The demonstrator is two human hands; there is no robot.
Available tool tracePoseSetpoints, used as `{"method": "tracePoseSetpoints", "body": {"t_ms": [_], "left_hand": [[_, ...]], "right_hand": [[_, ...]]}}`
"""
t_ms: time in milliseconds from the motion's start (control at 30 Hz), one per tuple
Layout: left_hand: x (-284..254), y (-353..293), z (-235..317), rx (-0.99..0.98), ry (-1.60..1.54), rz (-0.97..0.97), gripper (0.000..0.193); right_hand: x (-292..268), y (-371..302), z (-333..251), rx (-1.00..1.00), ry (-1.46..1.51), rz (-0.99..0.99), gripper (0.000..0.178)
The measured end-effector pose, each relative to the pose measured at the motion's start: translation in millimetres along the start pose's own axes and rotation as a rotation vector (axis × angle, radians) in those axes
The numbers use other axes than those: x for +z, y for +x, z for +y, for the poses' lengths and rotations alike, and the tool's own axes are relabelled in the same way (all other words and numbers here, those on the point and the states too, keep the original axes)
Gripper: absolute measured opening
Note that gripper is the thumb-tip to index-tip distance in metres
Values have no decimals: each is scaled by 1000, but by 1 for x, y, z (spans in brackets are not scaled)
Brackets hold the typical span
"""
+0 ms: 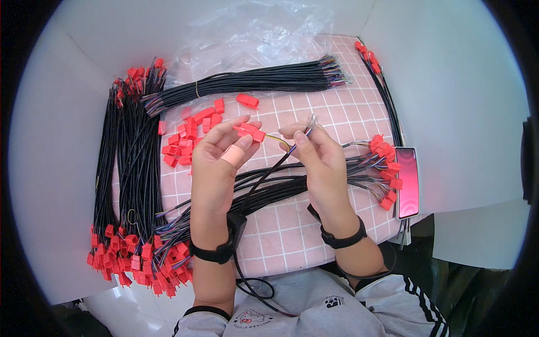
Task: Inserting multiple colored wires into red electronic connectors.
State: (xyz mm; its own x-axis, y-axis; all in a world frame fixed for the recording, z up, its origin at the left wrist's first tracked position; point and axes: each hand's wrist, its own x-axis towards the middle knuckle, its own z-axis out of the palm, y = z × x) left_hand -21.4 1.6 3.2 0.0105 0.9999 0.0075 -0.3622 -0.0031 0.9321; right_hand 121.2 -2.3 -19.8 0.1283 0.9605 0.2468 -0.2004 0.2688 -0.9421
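Observation:
Between the fingertips of my left hand (pixel 212 163) is a small red plastic connector (pixel 250 132); a peach-coloured band wraps one finger. A yellow-green wire (pixel 278 139) runs from the connector to the end of a black cable (pixel 268 175). My right hand (pixel 325 163) pinches that cable's end, its thin loose wires fanning out above the thumb. Below my hands lies a bundle of black cables (pixel 286 184), with red connectors (pixel 388 168) on its right ends. Loose red connectors (pixel 182 145) are heaped left of my left hand.
A tied bundle of black cables (pixel 252 81) lies at the back, before a clear plastic bag (pixel 258 33). Cables with red connectors (pixel 137 163) fill the left side. A phone (pixel 408 182) and a few more cables (pixel 387 95) lie right. Pale panels (pixel 460 112) surround the checked tabletop (pixel 286 241).

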Motion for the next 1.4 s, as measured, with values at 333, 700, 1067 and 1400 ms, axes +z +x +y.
{"method": "tracePoseSetpoints", "body": {"t_ms": [333, 700, 1067, 1400], "left_hand": [[-5, 0, 5, -49, -124, 22, 34], [-4, 1, 4, -67, -153, 7, 34], [-4, -1, 6, -89, -172, 2, 37], [-8, 0, 6, -106, -191, -49, 38]], "right_hand": [[-1, -3, -17, 172, 294, 21, 14], [1, -3, -17, 165, 232, 23, 12], [-1, -6, -21, 206, 125, -94, 5], [-1, -5, -15, 254, 106, -114, 8]]}}
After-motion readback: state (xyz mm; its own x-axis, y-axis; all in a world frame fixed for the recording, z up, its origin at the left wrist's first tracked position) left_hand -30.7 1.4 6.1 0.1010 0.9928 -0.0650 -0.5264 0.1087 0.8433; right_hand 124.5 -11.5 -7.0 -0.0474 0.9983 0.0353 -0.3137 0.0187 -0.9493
